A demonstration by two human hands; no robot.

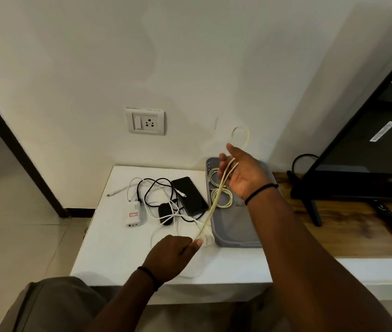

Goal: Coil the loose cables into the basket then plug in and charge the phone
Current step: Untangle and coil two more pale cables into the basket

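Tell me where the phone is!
In the head view, the black phone lies on the white table, just left of the grey basket and right of the tangled cables.

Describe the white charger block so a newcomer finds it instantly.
Start at the wall socket, then drop to the white table below it. The white charger block lies left of the phone, the only boxy white item, bearing a small red label.
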